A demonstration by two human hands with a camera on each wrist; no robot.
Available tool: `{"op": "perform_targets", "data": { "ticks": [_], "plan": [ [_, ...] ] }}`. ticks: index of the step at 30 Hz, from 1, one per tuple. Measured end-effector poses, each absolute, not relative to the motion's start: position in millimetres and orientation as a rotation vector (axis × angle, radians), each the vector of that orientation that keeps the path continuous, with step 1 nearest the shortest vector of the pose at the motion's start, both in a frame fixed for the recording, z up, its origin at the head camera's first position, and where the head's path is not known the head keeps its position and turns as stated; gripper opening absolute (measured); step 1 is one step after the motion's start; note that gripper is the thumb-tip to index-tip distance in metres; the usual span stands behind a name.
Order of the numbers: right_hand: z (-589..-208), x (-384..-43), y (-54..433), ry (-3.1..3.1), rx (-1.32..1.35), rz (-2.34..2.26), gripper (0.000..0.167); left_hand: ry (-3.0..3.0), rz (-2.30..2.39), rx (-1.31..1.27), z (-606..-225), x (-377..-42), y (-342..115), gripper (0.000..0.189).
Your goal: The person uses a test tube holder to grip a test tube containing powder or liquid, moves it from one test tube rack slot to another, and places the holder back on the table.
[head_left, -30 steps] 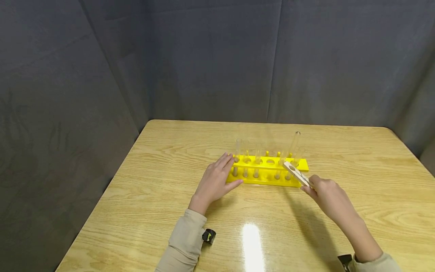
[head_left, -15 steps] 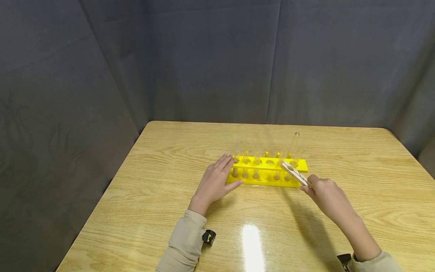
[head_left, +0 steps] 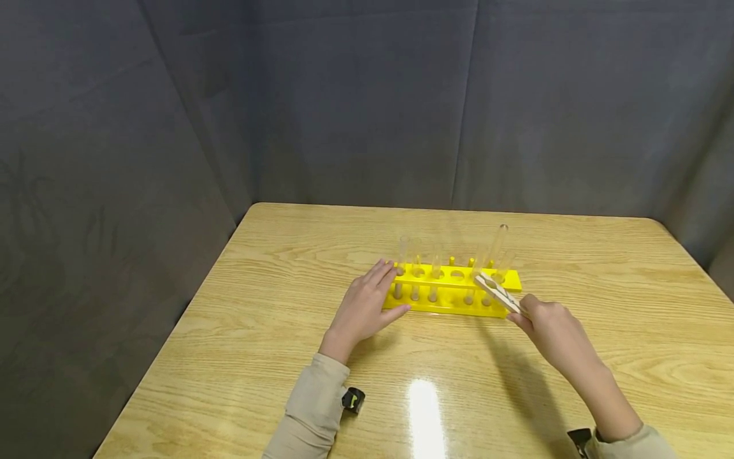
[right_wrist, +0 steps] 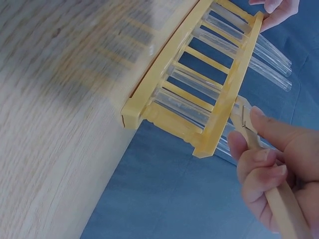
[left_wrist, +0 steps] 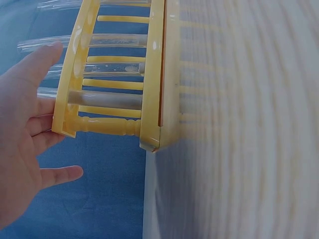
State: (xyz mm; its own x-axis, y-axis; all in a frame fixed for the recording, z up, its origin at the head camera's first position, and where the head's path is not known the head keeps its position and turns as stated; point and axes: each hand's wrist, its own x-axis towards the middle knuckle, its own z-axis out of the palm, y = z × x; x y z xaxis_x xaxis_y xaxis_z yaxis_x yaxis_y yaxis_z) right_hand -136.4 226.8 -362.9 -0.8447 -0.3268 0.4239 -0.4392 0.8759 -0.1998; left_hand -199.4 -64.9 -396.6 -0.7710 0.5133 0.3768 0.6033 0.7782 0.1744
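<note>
A yellow test tube rack (head_left: 447, 308) stands on the table with several clear glass test tubes (head_left: 437, 258) upright in it. My left hand (head_left: 361, 306) rests at the rack's left end. Its fingers lie at the top plate, the thumb held apart, as the left wrist view shows. In my right hand (head_left: 553, 331) I grip a wooden test tube holder (head_left: 497, 293) by its handle. The holder's tip is at a tube (head_left: 479, 258) toward the rack's right side, just over the top plate. In the right wrist view my fingers curl round the wooden handle (right_wrist: 286, 209).
Behind the top plate, short yellow pegs (head_left: 471, 262) stick up along the rack's back. One tube (head_left: 499, 242) at the back right has its rounded end upward. The wooden table (head_left: 258, 287) reaches to a dark grey curtain (head_left: 355, 108) behind and at the left.
</note>
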Motion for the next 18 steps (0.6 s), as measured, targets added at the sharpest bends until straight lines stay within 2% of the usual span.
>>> {"op": "perform_targets", "data": {
  "ticks": [18],
  "plan": [
    [-362.5,-141.6,224.3,-2.671,0.517,0.375,0.021,-2.669,-0.453,-0.856,-399.2,-201.3,-65.8,0.058]
  ]
}}
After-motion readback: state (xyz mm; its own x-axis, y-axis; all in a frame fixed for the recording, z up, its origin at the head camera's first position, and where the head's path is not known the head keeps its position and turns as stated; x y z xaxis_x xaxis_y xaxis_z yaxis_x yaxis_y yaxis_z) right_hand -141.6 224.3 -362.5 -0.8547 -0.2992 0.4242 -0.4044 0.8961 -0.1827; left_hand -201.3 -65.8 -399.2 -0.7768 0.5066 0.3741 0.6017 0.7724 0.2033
